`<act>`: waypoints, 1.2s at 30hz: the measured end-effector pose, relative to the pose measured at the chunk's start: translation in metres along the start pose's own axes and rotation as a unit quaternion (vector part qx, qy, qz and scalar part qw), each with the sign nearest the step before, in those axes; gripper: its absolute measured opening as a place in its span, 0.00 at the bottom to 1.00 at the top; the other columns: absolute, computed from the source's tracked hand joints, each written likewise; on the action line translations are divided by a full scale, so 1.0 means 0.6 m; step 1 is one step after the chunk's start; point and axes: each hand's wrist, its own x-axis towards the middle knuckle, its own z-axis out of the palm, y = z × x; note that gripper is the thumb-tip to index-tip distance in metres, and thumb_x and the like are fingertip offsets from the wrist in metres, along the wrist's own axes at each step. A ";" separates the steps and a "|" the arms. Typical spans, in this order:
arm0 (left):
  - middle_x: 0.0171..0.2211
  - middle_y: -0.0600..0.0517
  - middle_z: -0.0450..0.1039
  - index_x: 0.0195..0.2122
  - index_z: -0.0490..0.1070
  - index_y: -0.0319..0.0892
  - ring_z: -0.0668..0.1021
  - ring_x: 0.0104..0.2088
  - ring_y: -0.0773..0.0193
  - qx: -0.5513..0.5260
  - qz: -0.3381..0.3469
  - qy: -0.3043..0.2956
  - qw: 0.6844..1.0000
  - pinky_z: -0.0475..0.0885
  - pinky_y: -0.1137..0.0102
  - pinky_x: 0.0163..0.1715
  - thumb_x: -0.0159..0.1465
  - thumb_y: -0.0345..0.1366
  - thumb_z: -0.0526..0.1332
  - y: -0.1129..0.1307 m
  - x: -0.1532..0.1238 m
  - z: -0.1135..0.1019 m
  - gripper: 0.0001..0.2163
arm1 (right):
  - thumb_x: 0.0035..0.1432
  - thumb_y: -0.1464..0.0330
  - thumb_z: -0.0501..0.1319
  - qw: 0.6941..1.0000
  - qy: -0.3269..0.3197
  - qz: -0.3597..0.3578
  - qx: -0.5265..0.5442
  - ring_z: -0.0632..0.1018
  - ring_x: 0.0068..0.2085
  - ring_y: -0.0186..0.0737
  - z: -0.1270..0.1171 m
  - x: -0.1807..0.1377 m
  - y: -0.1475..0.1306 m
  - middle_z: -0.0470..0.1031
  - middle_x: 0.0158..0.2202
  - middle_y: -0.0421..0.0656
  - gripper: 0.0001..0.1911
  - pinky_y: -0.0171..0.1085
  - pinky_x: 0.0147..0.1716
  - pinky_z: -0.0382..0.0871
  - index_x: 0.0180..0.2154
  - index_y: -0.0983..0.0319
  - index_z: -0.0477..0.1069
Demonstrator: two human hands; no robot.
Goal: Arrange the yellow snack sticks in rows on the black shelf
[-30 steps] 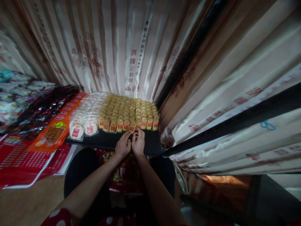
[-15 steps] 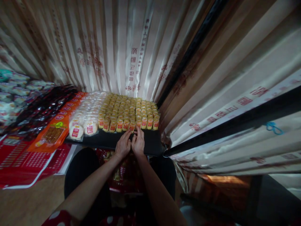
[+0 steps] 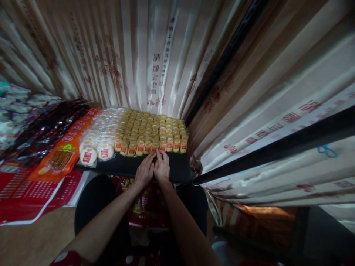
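Both my hands rest side by side on a black tray [image 3: 180,170] at its near edge. My left hand [image 3: 144,170] and my right hand [image 3: 162,167] have their fingertips pinched together on one small yellow packet [image 3: 155,147] in the front row. That packet belongs to a block of several rows of yellow packets with red labels [image 3: 151,129]. Left of them on the same tray lie round white wrapped cakes [image 3: 97,149].
Orange packs [image 3: 59,157] and dark packs [image 3: 47,129] lie left of the tray, over red printed sheets [image 3: 24,192]. Cream curtains with red characters [image 3: 155,59] hang behind and to the right, crossed by black bars [image 3: 277,147]. A red bag [image 3: 144,207] sits between my legs.
My hands stay at the same front-row packet, fingers shifting slightly. The view has tilted a little.
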 end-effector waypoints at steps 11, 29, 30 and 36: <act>0.60 0.47 0.58 0.58 0.60 0.41 0.61 0.60 0.61 0.021 -0.009 -0.012 1.000 0.55 0.61 0.61 0.63 0.31 0.47 0.007 0.001 -0.003 0.21 | 0.51 0.78 0.50 1.000 -0.026 -0.003 -0.001 0.64 0.51 0.45 -0.005 0.001 -0.003 0.62 0.56 0.45 0.32 0.42 0.51 0.64 0.59 0.57 0.58; 0.40 0.46 0.71 0.37 0.71 0.41 0.72 0.43 0.61 0.043 0.116 0.064 0.990 0.69 0.64 0.45 0.59 0.27 0.51 -0.003 -0.145 -0.002 0.11 | 0.60 0.72 0.47 0.993 0.014 -0.059 0.103 0.72 0.45 0.39 -0.014 -0.159 0.003 0.72 0.41 0.48 0.15 0.40 0.48 0.66 0.44 0.62 0.69; 0.41 0.46 0.71 0.38 0.72 0.41 0.72 0.44 0.61 0.045 0.114 0.049 0.991 0.69 0.64 0.46 0.60 0.27 0.51 -0.006 -0.161 0.001 0.11 | 0.60 0.71 0.47 0.994 -0.017 -0.049 0.097 0.72 0.45 0.40 -0.013 -0.176 0.008 0.72 0.41 0.48 0.15 0.40 0.48 0.66 0.43 0.62 0.69; 0.48 0.46 0.70 0.44 0.71 0.41 0.70 0.52 0.60 0.039 -0.217 -0.149 0.964 0.63 0.66 0.52 0.57 0.26 0.53 -0.058 -0.195 0.030 0.15 | 0.61 0.73 0.47 0.940 -0.330 0.090 -0.001 0.73 0.45 0.42 0.016 -0.222 0.043 0.73 0.43 0.50 0.15 0.40 0.44 0.65 0.45 0.65 0.68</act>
